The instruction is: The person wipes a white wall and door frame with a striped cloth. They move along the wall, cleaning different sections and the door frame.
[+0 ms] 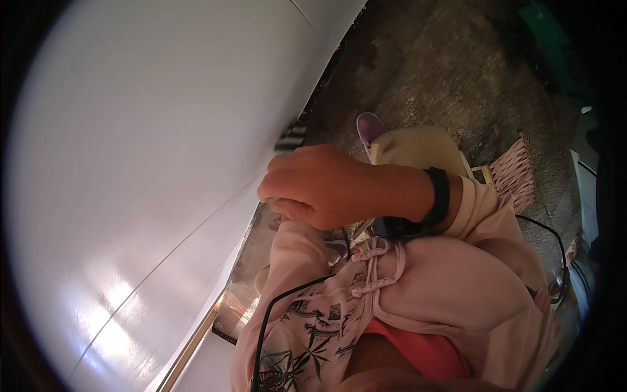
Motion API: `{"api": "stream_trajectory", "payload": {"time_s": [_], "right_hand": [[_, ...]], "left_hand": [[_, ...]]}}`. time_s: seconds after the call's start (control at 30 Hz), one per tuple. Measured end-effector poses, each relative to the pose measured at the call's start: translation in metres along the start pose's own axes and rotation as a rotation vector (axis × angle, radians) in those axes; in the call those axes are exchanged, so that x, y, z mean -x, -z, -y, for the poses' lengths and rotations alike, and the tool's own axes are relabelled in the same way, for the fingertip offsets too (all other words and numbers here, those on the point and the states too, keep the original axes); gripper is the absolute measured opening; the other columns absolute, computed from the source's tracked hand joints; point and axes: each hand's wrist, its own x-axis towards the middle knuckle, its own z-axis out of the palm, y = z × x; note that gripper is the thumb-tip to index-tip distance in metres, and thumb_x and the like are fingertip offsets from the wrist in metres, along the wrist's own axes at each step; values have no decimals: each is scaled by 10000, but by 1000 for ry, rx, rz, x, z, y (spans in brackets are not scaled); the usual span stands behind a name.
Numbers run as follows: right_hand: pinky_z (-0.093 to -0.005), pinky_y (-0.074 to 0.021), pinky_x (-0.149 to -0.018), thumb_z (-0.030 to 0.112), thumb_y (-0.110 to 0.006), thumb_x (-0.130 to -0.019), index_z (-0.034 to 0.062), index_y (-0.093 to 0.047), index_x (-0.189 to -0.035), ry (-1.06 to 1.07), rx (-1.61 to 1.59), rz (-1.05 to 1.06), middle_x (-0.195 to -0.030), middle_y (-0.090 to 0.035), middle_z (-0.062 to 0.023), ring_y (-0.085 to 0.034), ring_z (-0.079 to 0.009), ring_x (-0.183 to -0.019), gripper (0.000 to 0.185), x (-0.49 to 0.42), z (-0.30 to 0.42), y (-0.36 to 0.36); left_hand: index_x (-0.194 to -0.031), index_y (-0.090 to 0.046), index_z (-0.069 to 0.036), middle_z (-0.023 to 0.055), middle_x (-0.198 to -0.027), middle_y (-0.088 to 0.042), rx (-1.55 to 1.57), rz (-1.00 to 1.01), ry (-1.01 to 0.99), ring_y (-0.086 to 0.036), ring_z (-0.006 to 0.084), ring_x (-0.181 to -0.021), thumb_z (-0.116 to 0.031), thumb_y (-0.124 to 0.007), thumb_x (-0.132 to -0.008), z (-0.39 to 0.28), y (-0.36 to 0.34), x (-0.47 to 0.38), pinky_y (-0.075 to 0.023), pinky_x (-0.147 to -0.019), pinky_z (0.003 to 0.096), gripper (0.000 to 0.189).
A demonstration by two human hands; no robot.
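My right hand (313, 188) reaches across from the right, with a black band around its wrist. Its fingers are curled near the edge of a large glossy white sheet (147, 122); whether anything is between them is hidden. My left sleeve (299, 250) rises from below and ends just under the right hand. The left hand itself is hidden behind the right one. Just above the right knuckles, at the sheet's edge, is a blurred black-and-white striped item (292, 138). Thin seam-like lines cross the white surface, and bright reflections lie on its lower part.
Below is a rough, dark floor (441, 63). A purple shoe (371, 128) stands beyond my forearm. To the right is a pink woven panel (514, 174) beside pale wood. A black cable (267, 313) crosses my printed shirt. A wooden strip (191, 350) runs along the sheet's lower edge.
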Motion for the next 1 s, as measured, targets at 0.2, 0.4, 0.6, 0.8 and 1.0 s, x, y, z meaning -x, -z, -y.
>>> {"api": "stream_trajectory", "payload": {"time_s": [0.2, 0.4, 0.6, 0.8, 1.0], "right_hand": [[-392, -472, -616, 174, -594, -813, 91, -597, -842, -20, -30, 203, -779, -579, -63, -592, -286, -715, 88, 2, 14, -15], [-410, -491, -632, 193, -600, -834, 39, -613, -868, 28, 46, 335, -820, -611, -119, -631, -270, -705, 158, -3, 24, -20], [-408, -477, -633, 157, -609, -809, 8, -613, -800, 17, -46, 276, -748, -600, -134, -609, -277, -671, 149, 0, 13, -1], [-392, -477, -631, 150, -618, -798, 13, -613, -821, -53, -74, 250, -771, -606, -120, -610, -272, -684, 139, -13, 10, 2], [-408, -489, -656, 162, -614, -813, 47, -605, -874, 35, -88, 127, -844, -612, -102, -627, -276, -745, 131, -8, 14, -1]], "left_hand": [[-973, -592, -44, 30, -982, -638, -268, -239, -181, -598, 162, -877, -242, -571, -843, -65, 82, 73, -490, -823, 349, 238], [-998, -597, -43, 21, -1000, -643, -688, -223, -258, -603, 155, -884, -224, -626, -822, -35, 88, 48, -496, -820, 331, 255], [-1023, -602, -41, 13, -1017, -648, -507, 38, -168, -607, 148, -890, -207, -681, -801, 78, 53, -74, -501, -816, 313, 288], [-1179, -553, -28, 79, -1197, -601, 44, 281, 63, -546, 183, -1110, -253, -499, -919, 115, -92, -123, -420, -976, 354, 348], [-1243, -494, -19, 85, -1234, -583, -185, 319, -11, -554, 179, -1104, -218, -634, -852, 35, -107, -25, -412, -976, 290, 461]]}}
